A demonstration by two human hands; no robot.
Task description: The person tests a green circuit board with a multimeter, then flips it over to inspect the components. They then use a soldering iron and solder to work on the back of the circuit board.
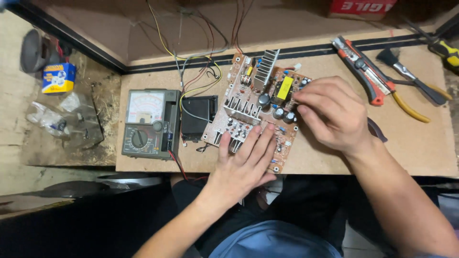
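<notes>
A brown circuit board (239, 102) with capacitors, a yellow transformer and metal heat sinks lies tilted on a brown work board (411, 143). My left hand (244, 165) rests flat on the board's near edge, fingers spread over the small parts. My right hand (330, 114) covers the board's right side, its fingertips touching the parts beside the yellow transformer (285, 88). Neither hand grips a tool.
An analogue multimeter (150, 123) sits left of the circuit board, beside a black box (197, 117) with loose wires (191, 57). A utility knife (363, 71), yellow-handled pliers (406, 102), a brush (406, 71) and a screwdriver (447, 50) lie at the right. A blue box (58, 77) and plastic bags (57, 119) are far left.
</notes>
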